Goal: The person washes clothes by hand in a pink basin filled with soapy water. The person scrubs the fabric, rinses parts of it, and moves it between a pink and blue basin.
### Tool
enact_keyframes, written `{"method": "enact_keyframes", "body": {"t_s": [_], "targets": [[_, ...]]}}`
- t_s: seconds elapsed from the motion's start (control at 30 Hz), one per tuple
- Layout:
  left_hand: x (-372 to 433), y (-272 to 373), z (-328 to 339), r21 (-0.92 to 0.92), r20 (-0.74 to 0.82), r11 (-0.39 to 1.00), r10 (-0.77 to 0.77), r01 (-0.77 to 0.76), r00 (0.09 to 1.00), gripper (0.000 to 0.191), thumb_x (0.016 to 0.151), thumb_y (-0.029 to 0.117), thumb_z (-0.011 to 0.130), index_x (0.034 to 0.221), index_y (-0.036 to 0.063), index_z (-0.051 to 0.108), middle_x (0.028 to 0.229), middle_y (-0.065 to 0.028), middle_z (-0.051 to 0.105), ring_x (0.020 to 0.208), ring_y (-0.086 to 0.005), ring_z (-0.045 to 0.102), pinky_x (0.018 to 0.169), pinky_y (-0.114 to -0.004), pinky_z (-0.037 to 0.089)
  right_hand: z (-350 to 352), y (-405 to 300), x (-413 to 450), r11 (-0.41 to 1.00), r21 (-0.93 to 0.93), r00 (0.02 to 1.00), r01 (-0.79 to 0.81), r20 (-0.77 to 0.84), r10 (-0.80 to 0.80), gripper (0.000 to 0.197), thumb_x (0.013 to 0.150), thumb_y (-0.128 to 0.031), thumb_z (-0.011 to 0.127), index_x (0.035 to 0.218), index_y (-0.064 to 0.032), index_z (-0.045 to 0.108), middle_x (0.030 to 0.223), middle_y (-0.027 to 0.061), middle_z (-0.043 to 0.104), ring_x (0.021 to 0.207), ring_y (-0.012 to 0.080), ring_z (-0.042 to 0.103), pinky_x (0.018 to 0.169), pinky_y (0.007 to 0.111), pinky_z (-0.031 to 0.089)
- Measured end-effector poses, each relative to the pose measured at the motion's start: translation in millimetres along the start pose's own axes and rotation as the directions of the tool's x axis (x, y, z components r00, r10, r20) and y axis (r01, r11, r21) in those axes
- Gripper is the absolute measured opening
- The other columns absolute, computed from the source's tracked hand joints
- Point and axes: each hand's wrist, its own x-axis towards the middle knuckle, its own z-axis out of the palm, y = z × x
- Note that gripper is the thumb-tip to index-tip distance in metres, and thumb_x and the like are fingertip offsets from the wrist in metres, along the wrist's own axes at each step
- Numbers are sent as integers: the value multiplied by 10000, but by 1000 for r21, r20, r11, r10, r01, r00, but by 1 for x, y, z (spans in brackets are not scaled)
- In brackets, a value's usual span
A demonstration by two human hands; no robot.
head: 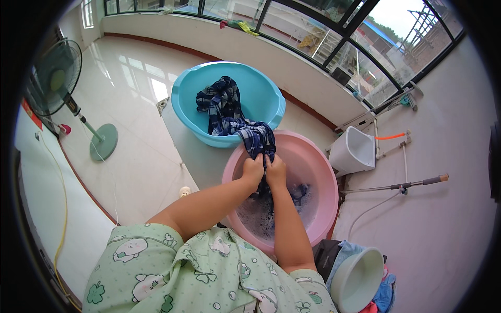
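My left hand (253, 171) and my right hand (276, 172) are side by side, both closed on a dark blue plaid cloth (258, 135). From my hands the cloth runs up over the rims where the two tubs meet, and its far part lies bunched inside the blue plastic tub (182, 113). Its lower part hangs into the pink plastic tub (328, 187), which holds sudsy water (256, 219). Some dark blue plaid fabric (299, 192) shows at the water's surface, right of my right wrist; whether it is the same piece I cannot tell.
A standing fan (103, 141) is on the tiled floor at left. To the right are a white plastic bin (354, 150), a mop handle (419, 182) against the wall, and a pale green basin (362, 279) tilted on its side by other cloths (385, 293). A low windowed wall (305, 74) runs behind the tubs.
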Motion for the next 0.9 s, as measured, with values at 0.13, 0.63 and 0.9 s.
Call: {"method": "enact_keyframes", "body": {"t_s": [0.13,0.63,0.9], "targets": [[23,-21,0,-87,-28,996,6,-8,1000,431,814,363,457,647,-25,545,530,-91,512,406,-192,477,388,-340,343,10,-2,2,996,90,1000,-3,17,2,305,814,-257,496,785,42,549,719,239,566,702,381,561,613,411,418],[27,-24,-7,-185,-31,978,-100,92,995,316,829,213,514,1041,-20,531,915,-90,585,811,-199,556,728,-303,424,-25,31,10,908,317,925,-274,347,158,307,685,-256,665,818,7,577,725,165,602,680,262,593,640,314,449],[27,-28,-7,-123,-19,992,24,-26,1000,347,838,210,503,1075,-42,499,950,-98,575,863,-196,549,760,-297,421,-2,28,0,904,-410,990,-119,-124,74,272,662,-79,578,929,-27,556,832,196,597,802,378,558,732,428,441]]}}
